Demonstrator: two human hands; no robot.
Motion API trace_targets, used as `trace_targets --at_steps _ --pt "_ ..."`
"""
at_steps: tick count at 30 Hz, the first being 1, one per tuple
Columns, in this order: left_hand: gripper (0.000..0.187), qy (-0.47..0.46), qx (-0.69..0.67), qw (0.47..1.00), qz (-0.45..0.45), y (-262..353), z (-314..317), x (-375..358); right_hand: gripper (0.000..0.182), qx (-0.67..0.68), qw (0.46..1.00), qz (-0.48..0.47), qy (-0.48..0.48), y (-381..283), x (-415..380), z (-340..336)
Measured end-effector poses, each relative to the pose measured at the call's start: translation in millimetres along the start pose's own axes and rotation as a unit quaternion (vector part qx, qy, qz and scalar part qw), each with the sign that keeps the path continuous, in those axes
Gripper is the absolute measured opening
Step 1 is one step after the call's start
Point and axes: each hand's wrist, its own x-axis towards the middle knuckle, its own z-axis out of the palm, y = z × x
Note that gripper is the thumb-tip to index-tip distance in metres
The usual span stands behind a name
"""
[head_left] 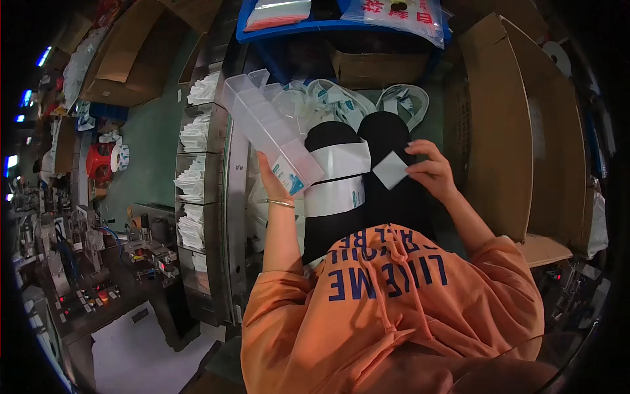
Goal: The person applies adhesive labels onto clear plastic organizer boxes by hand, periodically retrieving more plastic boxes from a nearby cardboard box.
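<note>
My left hand (274, 180) is closed around the lower end of a long clear plastic box (266, 121), which is tilted up and away to the left. A white and teal label (287, 175) shows near the box's lower end. Over my dark-trousered lap, my right hand (433, 171) pinches a small white square packet (391, 171) by its corner, the other fingers slightly spread. Two wide white glossy bands (335, 197) lie across my left thigh, a bit of teal print on the nearer one.
To my left, a metal rack (216, 164) holds several stacks of white packets (191, 177). Ahead stand a blue bin (341, 27) and loose white and teal label strips (335, 98). A large cardboard box (495, 131) is at right; machines (92, 262) stand far left.
</note>
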Motion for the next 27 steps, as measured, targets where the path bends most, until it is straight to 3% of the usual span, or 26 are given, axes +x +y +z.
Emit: trace_targets --at_steps 5,7,8,9,10,11,12,15,17,18,20,27 --pt "0.066 0.053 0.092 0.994 0.034 32 28 -21 0.019 0.158 0.976 0.081 0.130 -25 -27 9" --pt "0.067 0.043 0.108 0.988 0.100 32 53 -28 0.022 0.215 0.960 0.085 0.159 -39 -12 24" --pt "0.067 0.041 0.112 0.988 0.101 32 67 -34 0.023 0.264 0.930 0.160 0.197 -61 8 33" --pt "0.066 -0.042 0.080 0.991 0.094 31 79 -40 0.024 0.310 0.892 0.233 0.233 -75 24 44" --pt "0.066 -0.125 0.047 0.987 0.085 30 86 -45 0.024 0.353 0.882 0.211 0.229 -78 37 57" --pt "0.071 -0.250 -0.064 0.966 -0.007 29 87 -48 0.025 0.395 0.870 0.189 0.226 -79 47 68" --pt "0.071 -0.251 -0.060 0.966 -0.010 27 92 -50 0.019 0.372 0.880 0.200 0.215 -84 54 77" --pt "0.070 -0.188 -0.109 0.975 -0.047 16 113 -64 0.018 0.467 0.845 0.186 0.184 -95 66 101" --pt "0.067 -0.121 0.056 0.990 0.041 11 121 -72 0.020 0.519 0.813 0.224 0.141 -97 66 112" --pt "0.067 -0.120 0.060 0.990 0.039 10 116 -71 0.022 0.542 0.796 0.243 0.119 -99 67 116" --pt "0.067 -0.207 -0.077 0.975 -0.001 5 106 -65 0.023 0.545 0.797 0.227 0.128 -106 71 120" --pt "0.070 -0.177 -0.067 0.982 -0.025 3 112 -76 0.027 0.530 0.818 0.189 0.118 -114 72 122"
